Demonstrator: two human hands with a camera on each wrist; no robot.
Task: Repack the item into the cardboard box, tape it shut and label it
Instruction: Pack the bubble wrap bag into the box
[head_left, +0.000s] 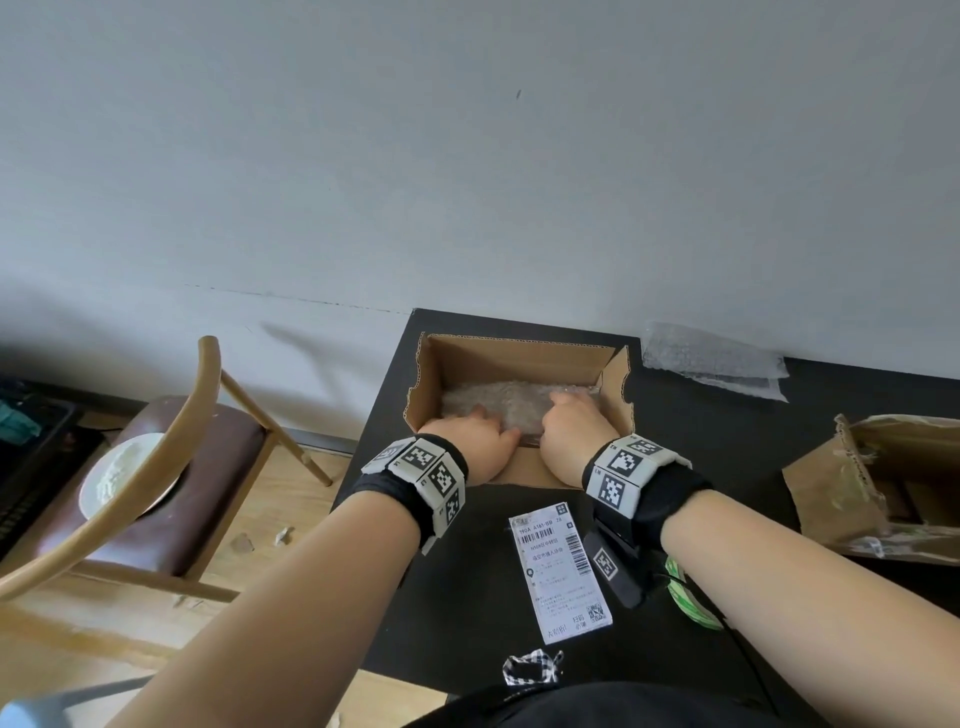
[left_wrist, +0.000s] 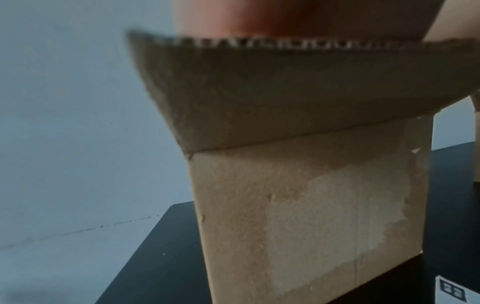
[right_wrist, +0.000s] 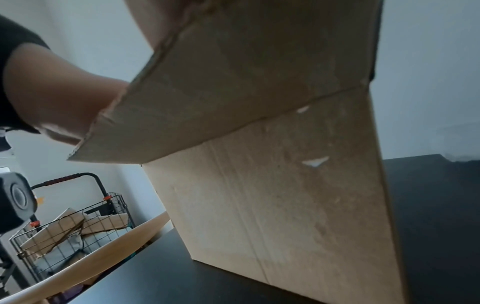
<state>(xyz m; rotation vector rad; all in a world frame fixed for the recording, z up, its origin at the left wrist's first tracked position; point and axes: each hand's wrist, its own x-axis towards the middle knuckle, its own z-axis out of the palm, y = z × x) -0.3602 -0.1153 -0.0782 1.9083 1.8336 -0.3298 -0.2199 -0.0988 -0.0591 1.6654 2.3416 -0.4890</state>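
Note:
An open cardboard box (head_left: 519, 353) stands on the black table (head_left: 727, 452) near the wall. Inside it lies the item in bubble wrap (head_left: 498, 397). Both my hands reach into the box from the near side. My left hand (head_left: 480, 434) rests on the wrap's near left part, its fingertips hidden behind the hand. My right hand (head_left: 569, 421) lies with its fingers spread flat on the right part. The left wrist view shows only the box's outer wall (left_wrist: 311, 205) and near flap; the right wrist view shows the same wall (right_wrist: 285, 195). A printed shipping label (head_left: 561, 571) lies near me, and a green tape roll (head_left: 691, 597) sits under my right forearm.
A loose sheet of bubble wrap (head_left: 711, 364) lies at the back by the wall. A torn second box (head_left: 883, 483) stands on the right. Left of the table is a wooden chair (head_left: 171, 467) with a white plate (head_left: 124, 478). A wire cart (right_wrist: 72, 226) holds cardboard.

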